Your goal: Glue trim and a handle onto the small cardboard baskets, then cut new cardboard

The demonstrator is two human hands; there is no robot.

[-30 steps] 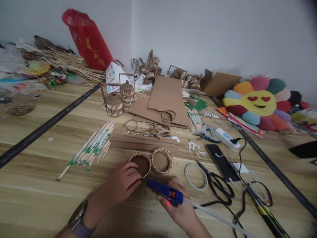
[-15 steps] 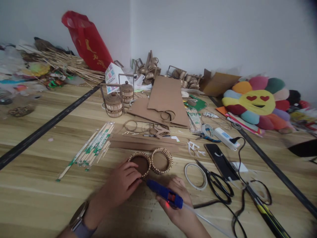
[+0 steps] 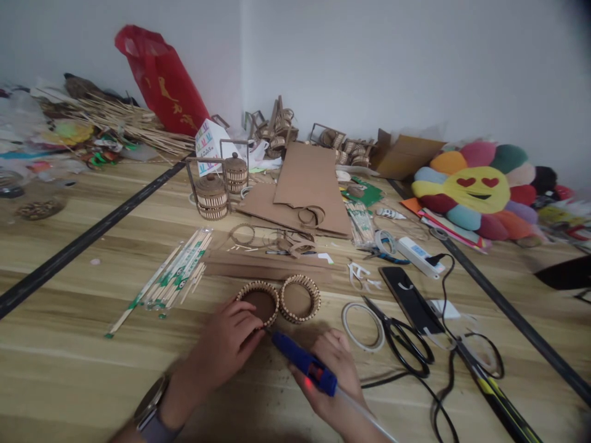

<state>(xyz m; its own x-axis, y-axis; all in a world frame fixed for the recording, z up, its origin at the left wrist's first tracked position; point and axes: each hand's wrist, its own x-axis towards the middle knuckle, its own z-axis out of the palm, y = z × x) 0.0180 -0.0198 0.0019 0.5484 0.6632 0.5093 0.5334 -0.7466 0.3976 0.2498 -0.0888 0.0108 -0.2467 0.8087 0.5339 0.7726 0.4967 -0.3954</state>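
My left hand (image 3: 231,338) is closed on the near-left side of a round basket ring (image 3: 257,288), which has a brown base and a wall of short upright stick pieces. Touching it on the right stands a second ring (image 3: 300,317) of the same make. In my right hand (image 3: 339,375) is a blue glue gun (image 3: 300,357) with a red light and a clear glue stick trailing from its back. Its nozzle points at the outer wall of the left ring, close to my left fingertips. Whether the tip touches the wall I cannot tell.
Wrapped chopsticks (image 3: 178,271) lie at left. On the right are a tape roll (image 3: 345,326), black scissors (image 3: 399,338), a phone (image 3: 409,298) and a power strip (image 3: 420,255) with its cable. Cardboard sheets (image 3: 307,178) and finished lidded baskets (image 3: 212,198) stand behind.
My right hand and the glue gun have tilted slightly, with the gun's back end lower and a little left. The left hand keeps its hold on the ring.
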